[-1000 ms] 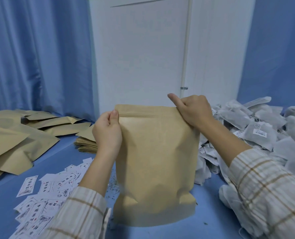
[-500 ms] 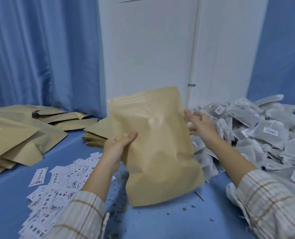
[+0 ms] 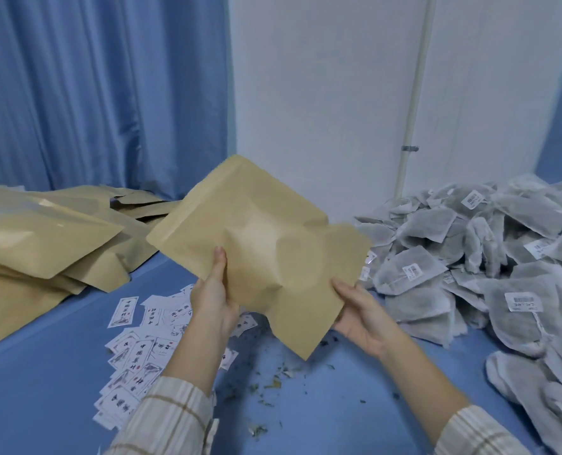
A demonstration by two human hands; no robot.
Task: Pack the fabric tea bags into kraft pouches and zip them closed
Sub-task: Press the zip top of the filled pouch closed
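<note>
A filled kraft pouch (image 3: 260, 238) hangs above the blue table, tilted with its zip end toward the upper left. My left hand (image 3: 212, 297) grips its lower left side, thumb on the front face. My right hand (image 3: 360, 315) supports the pouch from below at its bottom right, palm up, fingers curled under the edge. A heap of grey fabric tea bags (image 3: 490, 257) with white labels lies to the right. Filled kraft pouches (image 3: 43, 244) are stacked at the left.
Small white printed cards (image 3: 141, 349) are scattered on the blue table (image 3: 322, 415) under my left forearm. Loose tea crumbs lie near the middle. A stack of flat kraft pouches (image 3: 145, 205) sits at the back, before the blue curtain and white wall.
The pouch went from standing upright on the table to lifted and tilted left. My hands left its top edge; the left now grips its side and the right has come under its bottom.
</note>
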